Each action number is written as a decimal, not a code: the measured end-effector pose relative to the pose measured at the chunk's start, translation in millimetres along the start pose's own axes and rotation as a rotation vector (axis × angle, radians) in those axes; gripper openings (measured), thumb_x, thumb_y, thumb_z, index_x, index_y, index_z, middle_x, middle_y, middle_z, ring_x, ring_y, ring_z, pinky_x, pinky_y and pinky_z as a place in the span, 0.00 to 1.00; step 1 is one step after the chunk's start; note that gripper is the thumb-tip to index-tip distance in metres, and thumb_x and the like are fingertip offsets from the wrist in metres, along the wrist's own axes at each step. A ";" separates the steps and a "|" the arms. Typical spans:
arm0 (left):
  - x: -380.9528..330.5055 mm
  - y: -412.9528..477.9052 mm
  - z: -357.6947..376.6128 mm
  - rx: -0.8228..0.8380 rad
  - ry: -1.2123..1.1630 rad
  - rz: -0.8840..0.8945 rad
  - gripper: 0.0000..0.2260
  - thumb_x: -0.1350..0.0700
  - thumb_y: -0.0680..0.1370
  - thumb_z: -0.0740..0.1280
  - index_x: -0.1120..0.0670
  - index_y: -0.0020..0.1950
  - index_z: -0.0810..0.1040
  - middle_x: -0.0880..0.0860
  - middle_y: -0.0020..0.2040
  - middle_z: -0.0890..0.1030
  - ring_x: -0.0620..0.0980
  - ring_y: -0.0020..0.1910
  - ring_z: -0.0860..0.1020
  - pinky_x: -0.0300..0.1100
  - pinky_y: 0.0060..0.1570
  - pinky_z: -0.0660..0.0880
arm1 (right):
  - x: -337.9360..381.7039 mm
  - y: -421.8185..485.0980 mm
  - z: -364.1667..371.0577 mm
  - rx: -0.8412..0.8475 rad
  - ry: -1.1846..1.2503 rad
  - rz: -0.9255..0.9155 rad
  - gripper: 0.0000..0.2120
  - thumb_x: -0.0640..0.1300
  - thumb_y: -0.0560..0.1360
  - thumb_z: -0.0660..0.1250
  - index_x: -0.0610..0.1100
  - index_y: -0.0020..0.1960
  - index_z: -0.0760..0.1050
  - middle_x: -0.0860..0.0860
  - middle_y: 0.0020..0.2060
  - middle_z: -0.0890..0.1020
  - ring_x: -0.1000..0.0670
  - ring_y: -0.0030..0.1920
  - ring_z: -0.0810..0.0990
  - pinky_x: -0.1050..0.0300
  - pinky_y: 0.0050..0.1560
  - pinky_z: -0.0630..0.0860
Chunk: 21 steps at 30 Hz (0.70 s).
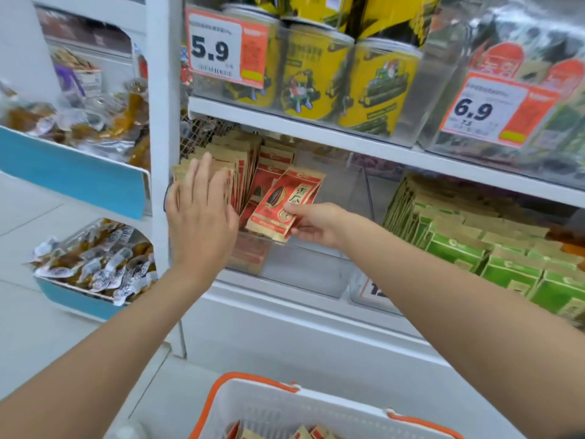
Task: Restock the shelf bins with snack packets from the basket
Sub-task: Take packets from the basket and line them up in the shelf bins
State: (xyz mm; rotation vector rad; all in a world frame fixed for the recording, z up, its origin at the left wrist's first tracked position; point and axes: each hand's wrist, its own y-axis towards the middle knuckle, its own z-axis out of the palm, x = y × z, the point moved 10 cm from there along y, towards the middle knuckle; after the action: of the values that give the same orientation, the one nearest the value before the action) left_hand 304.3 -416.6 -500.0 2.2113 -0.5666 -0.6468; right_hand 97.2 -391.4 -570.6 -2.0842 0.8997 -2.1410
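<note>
Right grip point(316, 224) pinches one red snack packet point(285, 204) by its bottom edge, thumb on top and fingers curled under. Left grip point(202, 201) is wide and flat, and its straight fingers press on a row of packets point(243, 166).

That row stands on edge in the left part of a clear bin point(300, 274) on the lower shelf. The held packet is tilted over the bin, just beside the row. The bin has bare room on its right side.

Next to it on the right, green packets point(506, 267) stand packed close together. On the shelf above, yellow cans point(316, 74) sit in another clear bin with a price tag point(218, 47) that says 5.9.

Down low is a white basket point(285, 403) with orange handles. More red packets point(313, 434) lie in it. Far left, a blue tray point(79, 175) holds snacks in clear wrap.
</note>
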 end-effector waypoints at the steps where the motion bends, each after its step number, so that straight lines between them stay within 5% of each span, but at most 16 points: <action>1: 7.2 -1.8 7.4 0.034 0.042 0.021 0.21 0.56 0.79 0.61 0.56 0.72 0.67 0.56 0.77 0.61 0.55 0.77 0.57 0.55 0.73 0.55 | -9.4 13.0 9.8 0.042 -0.043 0.061 0.04 0.39 0.77 0.69 0.42 0.45 0.74 0.47 0.38 0.79 0.53 0.36 0.76 0.65 0.30 0.78; 5: 20.6 -6.2 25.7 0.102 0.081 0.077 0.25 0.50 0.81 0.55 0.55 0.77 0.61 0.55 0.79 0.56 0.54 0.79 0.52 0.56 0.75 0.53 | -42.9 49.1 36.2 0.110 -0.290 0.224 0.11 0.40 0.74 0.72 0.43 0.53 0.74 0.45 0.52 0.79 0.50 0.42 0.77 0.56 0.48 0.79; 8: 22.0 -5.0 26.8 0.084 0.038 0.089 0.24 0.49 0.81 0.55 0.55 0.77 0.61 0.54 0.79 0.57 0.53 0.79 0.51 0.55 0.75 0.54 | -54.4 56.4 49.9 0.151 -0.250 0.303 0.12 0.42 0.71 0.75 0.44 0.51 0.75 0.47 0.52 0.80 0.49 0.53 0.80 0.52 0.63 0.75; 10: 22.7 -5.9 27.8 0.062 0.028 0.105 0.24 0.49 0.81 0.55 0.55 0.77 0.61 0.54 0.79 0.58 0.52 0.79 0.51 0.55 0.74 0.55 | -53.6 60.6 53.0 0.168 -0.265 0.283 0.16 0.43 0.69 0.77 0.44 0.53 0.76 0.47 0.53 0.81 0.49 0.54 0.81 0.53 0.61 0.76; 13: 22.6 -6.2 30.2 0.025 0.017 0.122 0.24 0.51 0.81 0.57 0.55 0.77 0.61 0.55 0.78 0.58 0.53 0.79 0.51 0.55 0.73 0.57 | -37.0 73.7 41.8 0.035 -0.245 0.122 0.21 0.41 0.67 0.78 0.43 0.58 0.76 0.48 0.54 0.82 0.49 0.51 0.80 0.57 0.46 0.77; 17: 21.7 -5.5 33.9 -0.027 0.000 0.107 0.24 0.51 0.80 0.56 0.56 0.76 0.61 0.57 0.77 0.60 0.55 0.78 0.53 0.56 0.72 0.55 | 0.4 89.0 10.9 -0.245 -0.280 -0.140 0.26 0.42 0.64 0.81 0.43 0.59 0.75 0.47 0.55 0.82 0.46 0.55 0.81 0.50 0.59 0.77; 21: 21.6 -5.8 37.9 -0.059 0.004 0.100 0.24 0.51 0.80 0.54 0.56 0.76 0.60 0.57 0.77 0.60 0.56 0.78 0.53 0.56 0.73 0.54 | 27.8 89.3 13.2 -0.405 -0.517 -0.305 0.35 0.45 0.65 0.80 0.42 0.66 0.66 0.45 0.60 0.77 0.43 0.62 0.76 0.51 0.60 0.75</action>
State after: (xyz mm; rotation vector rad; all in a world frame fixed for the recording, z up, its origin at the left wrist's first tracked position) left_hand 299.3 -445.7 -532.6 2.1142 -0.6436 -0.5995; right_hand 73.3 -482.0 -582.7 -2.9404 1.0577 -1.4548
